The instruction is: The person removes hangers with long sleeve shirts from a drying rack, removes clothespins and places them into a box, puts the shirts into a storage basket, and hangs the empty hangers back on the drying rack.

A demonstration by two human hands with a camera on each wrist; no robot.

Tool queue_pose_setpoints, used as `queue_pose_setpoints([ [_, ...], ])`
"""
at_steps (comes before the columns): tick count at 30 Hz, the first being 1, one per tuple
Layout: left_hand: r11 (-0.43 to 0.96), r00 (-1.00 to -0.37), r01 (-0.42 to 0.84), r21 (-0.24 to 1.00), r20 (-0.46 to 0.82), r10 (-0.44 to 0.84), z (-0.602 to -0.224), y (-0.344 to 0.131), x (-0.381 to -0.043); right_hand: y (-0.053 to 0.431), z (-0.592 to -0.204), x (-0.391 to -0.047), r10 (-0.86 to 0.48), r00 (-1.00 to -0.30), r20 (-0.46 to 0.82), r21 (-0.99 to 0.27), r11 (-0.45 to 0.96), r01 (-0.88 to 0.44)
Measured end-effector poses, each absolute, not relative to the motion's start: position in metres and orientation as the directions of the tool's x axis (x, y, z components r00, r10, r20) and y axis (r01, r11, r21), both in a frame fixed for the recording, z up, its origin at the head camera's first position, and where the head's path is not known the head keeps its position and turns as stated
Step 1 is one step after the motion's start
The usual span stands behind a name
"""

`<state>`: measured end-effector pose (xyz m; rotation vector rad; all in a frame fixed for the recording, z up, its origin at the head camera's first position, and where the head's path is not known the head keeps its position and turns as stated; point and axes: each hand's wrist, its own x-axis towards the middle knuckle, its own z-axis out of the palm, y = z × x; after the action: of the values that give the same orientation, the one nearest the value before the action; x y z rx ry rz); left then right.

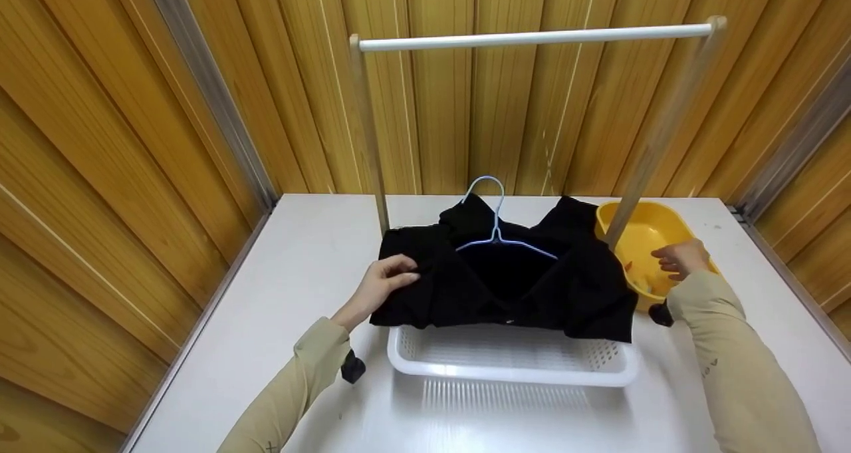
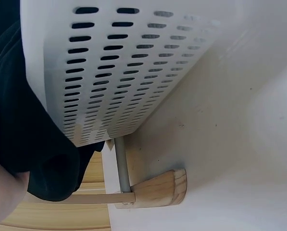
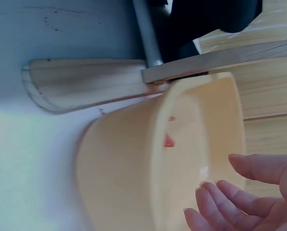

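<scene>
A black short-sleeved shirt (image 1: 512,313) with an open neckline lies over a white perforated basket (image 1: 512,374). Inside its neckline sits a light-blue hanger (image 1: 497,233), hook pointing up. At the shirt's left sleeve is my left hand (image 1: 379,287), its curled fingers and thumb pinching the cloth; the left wrist view shows only a bit of this hand beside the dark fabric. My right hand (image 1: 685,259) hovers over the yellow bin (image 1: 655,213), fingers loosely bent with nothing between them. Small pieces, one of them red (image 3: 169,140), lie in the bin.
A rack with a white top bar (image 1: 532,38) and wooden posts (image 1: 369,134) stands over the basket and shirt. The right post rises in front of the yellow bin. Wood-panelled walls (image 1: 439,120) close off the white table (image 1: 319,240) at the back and sides.
</scene>
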<state>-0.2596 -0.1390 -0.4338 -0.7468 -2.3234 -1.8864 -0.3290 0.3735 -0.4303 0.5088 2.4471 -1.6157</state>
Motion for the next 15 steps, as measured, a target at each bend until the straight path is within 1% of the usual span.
queue_pose_setpoints([
  [6,0.135,-0.886,0.39,0.911,0.331,0.326,-0.433,-0.14,-0.259,0.371,-0.427,-0.34,0.238,-0.941,-0.241,-0.832,0.448,0.326],
  [15,0.14,-0.886,0.38,0.914,0.317,0.338,-0.432,-0.139,-0.259,0.361,-0.41,-0.332,0.19,-0.972,-0.135,-0.822,0.526,0.218],
])
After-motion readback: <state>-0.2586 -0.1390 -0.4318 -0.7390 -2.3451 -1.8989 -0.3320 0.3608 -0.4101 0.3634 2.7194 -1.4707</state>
